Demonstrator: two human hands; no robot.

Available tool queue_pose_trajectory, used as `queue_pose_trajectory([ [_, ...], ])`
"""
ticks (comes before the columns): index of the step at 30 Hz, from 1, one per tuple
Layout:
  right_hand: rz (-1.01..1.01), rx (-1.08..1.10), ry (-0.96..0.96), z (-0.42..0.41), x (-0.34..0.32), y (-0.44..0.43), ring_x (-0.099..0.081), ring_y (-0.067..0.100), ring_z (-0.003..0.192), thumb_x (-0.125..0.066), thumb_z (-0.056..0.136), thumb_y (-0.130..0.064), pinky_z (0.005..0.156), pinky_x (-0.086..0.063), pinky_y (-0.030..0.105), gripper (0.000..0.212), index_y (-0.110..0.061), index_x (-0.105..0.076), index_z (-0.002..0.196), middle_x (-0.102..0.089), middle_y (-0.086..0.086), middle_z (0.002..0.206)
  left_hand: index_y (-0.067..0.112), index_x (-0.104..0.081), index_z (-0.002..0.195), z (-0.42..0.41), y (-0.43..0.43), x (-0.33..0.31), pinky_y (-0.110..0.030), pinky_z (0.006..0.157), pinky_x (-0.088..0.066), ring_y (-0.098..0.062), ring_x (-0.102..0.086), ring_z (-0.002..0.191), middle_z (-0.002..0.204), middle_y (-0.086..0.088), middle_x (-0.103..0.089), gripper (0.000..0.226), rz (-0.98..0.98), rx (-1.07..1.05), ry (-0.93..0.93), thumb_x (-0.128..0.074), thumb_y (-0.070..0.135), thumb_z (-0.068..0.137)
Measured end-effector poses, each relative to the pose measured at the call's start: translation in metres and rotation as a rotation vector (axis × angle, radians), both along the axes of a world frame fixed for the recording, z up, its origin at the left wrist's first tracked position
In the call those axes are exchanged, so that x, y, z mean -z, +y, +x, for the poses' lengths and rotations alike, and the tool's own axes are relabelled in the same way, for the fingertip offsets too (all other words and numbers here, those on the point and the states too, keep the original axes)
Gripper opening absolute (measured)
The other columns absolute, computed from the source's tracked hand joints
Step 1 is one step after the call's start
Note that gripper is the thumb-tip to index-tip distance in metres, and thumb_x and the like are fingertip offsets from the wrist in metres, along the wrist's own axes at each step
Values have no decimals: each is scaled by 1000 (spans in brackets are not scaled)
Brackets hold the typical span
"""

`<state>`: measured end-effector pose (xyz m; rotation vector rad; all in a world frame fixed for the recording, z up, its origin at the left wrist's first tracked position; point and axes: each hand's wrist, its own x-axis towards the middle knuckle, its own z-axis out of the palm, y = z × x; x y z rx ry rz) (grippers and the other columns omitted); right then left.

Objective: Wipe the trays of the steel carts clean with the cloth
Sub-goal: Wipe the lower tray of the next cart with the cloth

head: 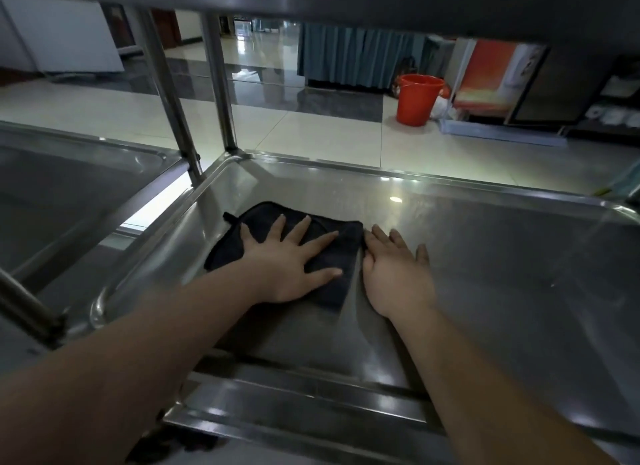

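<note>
A dark folded cloth [263, 219] lies flat on the steel tray [502, 257] of the cart in front of me, towards the tray's left half. My left hand [287, 260] presses down on the cloth with fingers spread. Just to the right, my right hand [394, 270] rests flat on the bare steel, its fingertips touching the cloth's right edge. Both forearms reach in over the tray's near rim, under an upper shelf that covers the top of the view.
A second cart's tray [69, 187] stands close on the left, with upright steel posts [218, 84] between the two. Beyond the far rim lies tiled floor with an orange bucket [417, 99], a blue curtain [349, 56] and a dark cabinet [554, 84].
</note>
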<state>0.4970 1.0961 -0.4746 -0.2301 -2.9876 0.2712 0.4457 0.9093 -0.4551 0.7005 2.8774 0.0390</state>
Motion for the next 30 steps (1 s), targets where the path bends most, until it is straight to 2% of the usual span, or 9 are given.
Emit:
queue_pose_trajectory([
  [3,4,11,-6,0,0,0,-11,14,150,-23,104,-33,118,-5,53,50,-31,-23,154,-16,-12,162,73,24,129,58,-40,6,-75,102,10,-28,16,148,161,15,16,76,30,22,44,8,96,58],
  [6,-3,12,-43,-2,-3,-1,-12,15,150,-24,103,-33,117,-6,54,50,-31,-25,153,-16,-12,162,73,25,127,96,-65,10,-74,104,9,-26,17,148,160,17,18,72,27,-29,68,8,95,60],
  [13,59,44,-134,-5,-18,-10,-12,19,150,-24,103,-31,117,-3,57,49,-28,-26,152,-15,-7,163,73,22,129,98,-58,9,-76,101,11,-28,15,148,161,15,14,72,67,-95,95,1,93,63],
  [16,18,-45,-79,-13,-27,-43,-3,20,151,-29,102,-26,118,0,52,54,-26,-17,155,-1,-6,165,76,18,128,100,-61,11,-76,100,13,-26,14,149,162,18,11,73,100,-130,92,-4,96,61],
  [18,-91,-170,11,-12,-27,-67,0,20,151,-30,102,-22,121,-3,45,57,-25,-12,156,1,-6,164,79,19,122,92,-66,9,-76,98,15,-24,15,148,160,21,11,73,107,-162,47,-6,99,57],
  [20,-155,-212,-1,-10,-23,-78,-4,22,151,-27,104,-25,121,-7,44,54,-23,-14,156,-7,-3,164,81,20,119,74,-78,5,-76,99,13,-23,13,149,160,23,10,74,107,-183,12,-8,100,54],
  [23,-74,-211,-64,-9,-14,-79,-10,24,150,-20,105,-38,120,-8,48,53,-25,-14,156,-16,-2,163,78,12,126,41,-99,3,-76,102,7,-24,8,149,161,23,6,78,111,-175,37,-8,100,54],
  [26,23,-228,-114,-9,-10,-85,-7,25,150,-17,102,-49,119,-5,53,57,-34,-3,155,-10,-2,164,76,10,129,6,-105,4,-74,103,7,-24,5,150,161,21,4,80,95,-177,56,-8,99,55],
  [30,77,-204,-94,-9,-7,-87,-5,23,150,-16,102,-48,119,-6,53,59,-30,-1,156,-8,-4,164,73,5,134,-40,-89,4,-78,98,9,-24,6,150,162,20,4,84,60,-157,73,-6,100,55],
])
